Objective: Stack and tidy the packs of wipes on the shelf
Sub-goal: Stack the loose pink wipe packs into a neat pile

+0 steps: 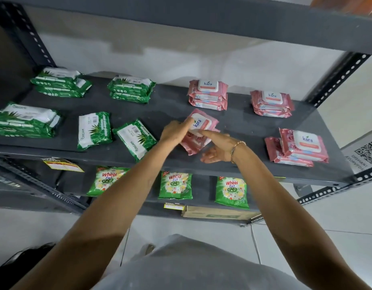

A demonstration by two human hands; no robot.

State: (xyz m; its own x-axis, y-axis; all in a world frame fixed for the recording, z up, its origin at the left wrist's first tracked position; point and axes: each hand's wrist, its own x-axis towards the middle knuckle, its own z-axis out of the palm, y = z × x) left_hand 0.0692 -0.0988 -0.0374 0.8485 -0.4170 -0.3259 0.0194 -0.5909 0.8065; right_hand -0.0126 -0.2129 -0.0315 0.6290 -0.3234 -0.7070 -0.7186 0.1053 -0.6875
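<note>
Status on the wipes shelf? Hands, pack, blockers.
Left hand grips the top Kara pack, askew on a second pink pack. Right hand lays a straight finger on it. Nothing blocks; a loose green pack lies left.

I read "kara" on the white-lidded pink plastic wipes packs [208,91], "ORIGAMI" on two green-and-white plastic packs [94,130], "Wheel 2in1" on three green sachets [174,185] one shelf down, and "AYURVEDIC" on a white QR-code label [367,152].

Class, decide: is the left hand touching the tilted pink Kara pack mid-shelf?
Touching. The head view shows the left hand with its fingers curled onto the lid edge of the pink Kara pack.
</note>
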